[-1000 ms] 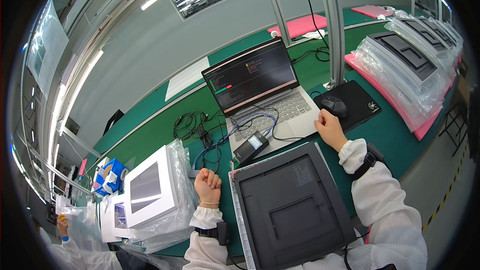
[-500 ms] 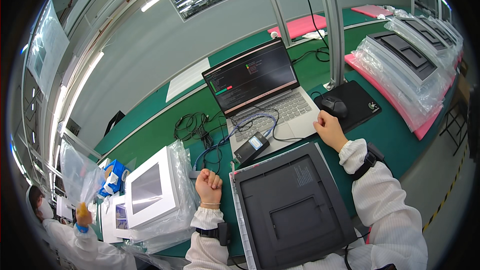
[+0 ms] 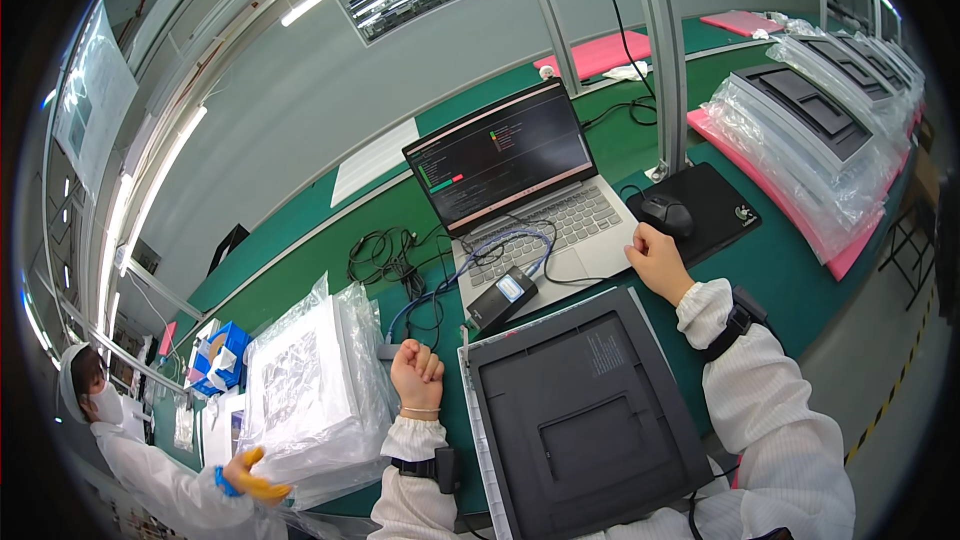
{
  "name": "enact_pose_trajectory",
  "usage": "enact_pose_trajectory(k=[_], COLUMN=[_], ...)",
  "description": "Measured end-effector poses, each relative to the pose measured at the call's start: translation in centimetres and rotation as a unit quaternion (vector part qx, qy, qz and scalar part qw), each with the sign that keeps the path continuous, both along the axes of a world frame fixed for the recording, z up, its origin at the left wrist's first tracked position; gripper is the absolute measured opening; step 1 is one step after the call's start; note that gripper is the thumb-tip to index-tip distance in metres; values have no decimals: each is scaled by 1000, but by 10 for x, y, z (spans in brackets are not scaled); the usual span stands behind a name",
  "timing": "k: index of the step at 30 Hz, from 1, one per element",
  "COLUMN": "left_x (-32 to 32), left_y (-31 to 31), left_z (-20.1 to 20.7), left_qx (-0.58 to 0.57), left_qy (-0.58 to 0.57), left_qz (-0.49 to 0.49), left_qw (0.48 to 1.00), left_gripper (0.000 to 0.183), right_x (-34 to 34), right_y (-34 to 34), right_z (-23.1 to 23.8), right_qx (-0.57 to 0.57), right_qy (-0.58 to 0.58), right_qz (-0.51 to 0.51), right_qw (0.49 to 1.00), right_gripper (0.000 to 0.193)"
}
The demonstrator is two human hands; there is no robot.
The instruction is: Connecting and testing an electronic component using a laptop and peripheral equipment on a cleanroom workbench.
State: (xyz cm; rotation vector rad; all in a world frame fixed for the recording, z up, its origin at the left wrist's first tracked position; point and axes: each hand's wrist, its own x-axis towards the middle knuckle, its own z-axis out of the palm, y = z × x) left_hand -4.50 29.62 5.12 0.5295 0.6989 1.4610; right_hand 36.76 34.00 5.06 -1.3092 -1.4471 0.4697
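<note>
My left hand (image 3: 418, 376) rests in a loose fist on the green bench, beside the left edge of a dark panel (image 3: 590, 420) with a raised rectangular outline and a pale rim. Nothing shows between its fingers. Closed as well, my right hand (image 3: 660, 262) lies at the right front corner of an open laptop (image 3: 570, 262), just below a black mouse (image 3: 667, 213). A black box-shaped device (image 3: 503, 298) with a blue cable sits on the laptop's front edge, above the panel.
On the left, clear plastic covers a stack of white panels (image 3: 300, 390), with a co-worker's gloved hand (image 3: 257, 480) beside it. Beyond it stands a blue box (image 3: 222, 358). Black cables (image 3: 388, 258) coil left of the laptop. Bagged dark panels (image 3: 815, 120) lie on pink foam at right, past a metal post (image 3: 660, 60).
The co-worker's hand has come down and to the right. Clear plastic that hung raised now lies over the white panel. My hands have stayed in place.
</note>
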Motion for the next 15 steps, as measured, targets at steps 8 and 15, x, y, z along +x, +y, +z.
enact_pose_trajectory(k=[8, 15], left_x=[1, 1], left_y=[0, 0], left_z=[0, 0], left_qx=[1, 3], left_qy=[4, 2], left_qz=[0, 0], left_qw=[1000, 1000], left_gripper=[18, 18], right_x=[0, -1], right_y=[-1, -2], right_z=[1, 2], right_qx=[8, 7], right_qy=[-1, -5], right_qz=[2, 2], right_qw=[1000, 1000], right_gripper=[20, 19])
